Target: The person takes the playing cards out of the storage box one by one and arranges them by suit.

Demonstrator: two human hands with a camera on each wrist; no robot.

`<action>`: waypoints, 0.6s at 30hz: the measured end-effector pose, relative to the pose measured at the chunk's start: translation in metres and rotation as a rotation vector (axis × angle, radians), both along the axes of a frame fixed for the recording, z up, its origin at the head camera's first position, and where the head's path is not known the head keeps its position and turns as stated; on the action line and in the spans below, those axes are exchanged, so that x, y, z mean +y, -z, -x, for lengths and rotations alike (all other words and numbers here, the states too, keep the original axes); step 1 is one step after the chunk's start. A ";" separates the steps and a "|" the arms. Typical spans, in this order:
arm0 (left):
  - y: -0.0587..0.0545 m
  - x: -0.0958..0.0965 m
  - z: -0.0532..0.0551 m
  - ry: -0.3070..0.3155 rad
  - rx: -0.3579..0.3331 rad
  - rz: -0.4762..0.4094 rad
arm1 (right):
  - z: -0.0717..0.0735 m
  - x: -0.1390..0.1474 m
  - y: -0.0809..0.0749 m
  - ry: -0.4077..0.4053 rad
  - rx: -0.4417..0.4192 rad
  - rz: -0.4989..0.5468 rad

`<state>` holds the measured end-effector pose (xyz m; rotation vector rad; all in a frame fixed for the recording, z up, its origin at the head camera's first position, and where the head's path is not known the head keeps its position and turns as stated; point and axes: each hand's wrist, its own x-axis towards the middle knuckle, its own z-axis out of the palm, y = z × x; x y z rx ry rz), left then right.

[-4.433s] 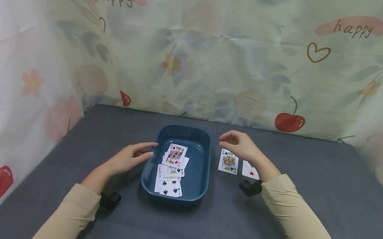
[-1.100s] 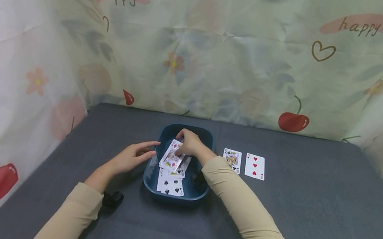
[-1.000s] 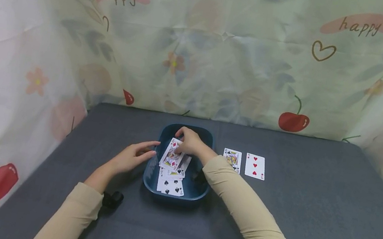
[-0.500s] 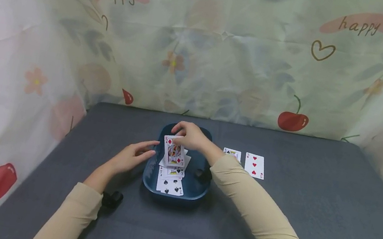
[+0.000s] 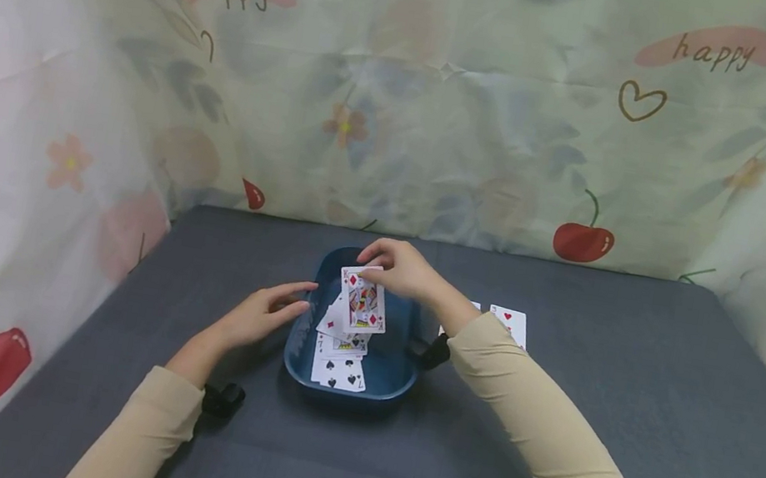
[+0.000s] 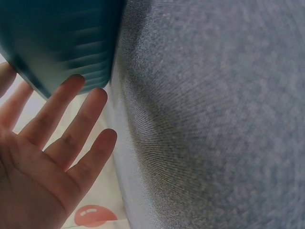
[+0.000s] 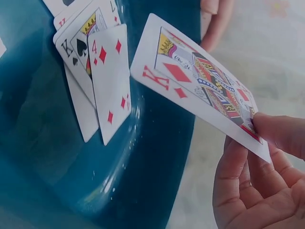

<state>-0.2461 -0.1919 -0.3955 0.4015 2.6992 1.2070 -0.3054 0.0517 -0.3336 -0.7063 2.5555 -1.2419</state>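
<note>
My right hand [image 5: 408, 270] pinches the king of diamonds [image 5: 365, 302] by its far end, thumb on the face and fingers beneath. In the right wrist view the king of diamonds [image 7: 200, 81] is tilted and apart from the other cards. Below it, inside the blue tray [image 5: 396, 385], lies an overlapping pile with the four of diamonds [image 7: 109, 81], the king of spades [image 7: 78, 52] and the seven of spades [image 5: 347, 375]. My left hand [image 5: 255, 319] is at the tray's left rim, fingers spread; in the left wrist view its fingertips lie against or close to the tray wall [image 6: 62, 43].
Right of the tray, the three of hearts [image 5: 509, 319] lies face up on the dark grey tablecloth [image 5: 359, 472]. Beside it another card is mostly hidden by my right sleeve [image 5: 550, 419]. A patterned curtain [image 5: 434, 112] rises behind the table.
My right hand moved from beside the tray into it, took the king of diamonds off the pile, and raised it, drifting right. The four of diamonds is uncovered. My left hand stays put.
</note>
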 end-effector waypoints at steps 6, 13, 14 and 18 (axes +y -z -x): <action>0.001 0.000 0.000 -0.012 -0.007 0.011 | -0.003 0.020 -0.004 0.029 -0.058 0.048; -0.001 0.001 -0.002 -0.021 -0.007 0.008 | -0.005 0.042 -0.007 0.073 -0.105 0.080; -0.001 0.001 -0.002 -0.021 -0.007 0.008 | -0.005 0.044 -0.007 0.081 -0.112 0.079; -0.001 0.001 -0.002 -0.025 -0.013 0.007 | -0.005 0.054 -0.005 0.101 -0.127 0.081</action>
